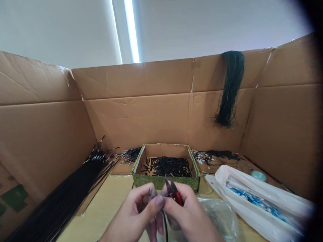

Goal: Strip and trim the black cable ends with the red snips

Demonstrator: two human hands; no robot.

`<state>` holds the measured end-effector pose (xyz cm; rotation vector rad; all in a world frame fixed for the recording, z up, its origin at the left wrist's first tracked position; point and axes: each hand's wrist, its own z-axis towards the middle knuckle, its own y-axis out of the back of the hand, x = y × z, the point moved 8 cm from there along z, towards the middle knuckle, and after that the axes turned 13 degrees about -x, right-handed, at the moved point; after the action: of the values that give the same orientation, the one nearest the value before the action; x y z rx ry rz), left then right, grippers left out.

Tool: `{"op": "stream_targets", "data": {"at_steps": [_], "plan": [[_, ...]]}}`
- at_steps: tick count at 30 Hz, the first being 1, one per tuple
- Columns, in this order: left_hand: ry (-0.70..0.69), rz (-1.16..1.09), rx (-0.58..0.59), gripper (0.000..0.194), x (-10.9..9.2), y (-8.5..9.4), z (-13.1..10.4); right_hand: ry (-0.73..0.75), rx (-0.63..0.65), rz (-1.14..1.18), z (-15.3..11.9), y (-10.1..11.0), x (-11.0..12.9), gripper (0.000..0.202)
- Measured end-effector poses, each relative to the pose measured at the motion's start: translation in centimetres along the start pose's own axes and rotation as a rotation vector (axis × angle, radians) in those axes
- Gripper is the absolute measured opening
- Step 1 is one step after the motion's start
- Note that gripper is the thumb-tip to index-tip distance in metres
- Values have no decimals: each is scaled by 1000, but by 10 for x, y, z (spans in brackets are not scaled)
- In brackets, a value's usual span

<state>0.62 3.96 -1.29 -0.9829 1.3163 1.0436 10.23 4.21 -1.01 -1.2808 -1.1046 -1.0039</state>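
Note:
My left hand point(141, 210) and my right hand point(185, 211) meet low in the middle of the view, thumbs and fingertips pinched together. A black cord point(166, 227) hangs down from where the fingertips join; its upper end is hidden by them. Tucked in my right hand are red-handled snips point(176, 196), their two pointed blades apart and aimed up and away from me. Just beyond the hands stands an open green-sided box point(165, 181) with many short black pieces point(173, 166) lying inside.
Long black cords point(63, 198) lie in a thick bundle at the left. Dark green threads point(230, 87) hang over the cardboard wall point(141, 111). To the right are a white bag point(252, 215) of blue-and-white packets, a clear plastic bag point(222, 215) and a tape roll point(258, 175).

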Motion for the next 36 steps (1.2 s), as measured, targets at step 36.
{"op": "stream_targets", "data": {"at_steps": [36], "plan": [[136,-627,492,28,27,-13,11,-248,264,235,4,-2,-25,28]]}}
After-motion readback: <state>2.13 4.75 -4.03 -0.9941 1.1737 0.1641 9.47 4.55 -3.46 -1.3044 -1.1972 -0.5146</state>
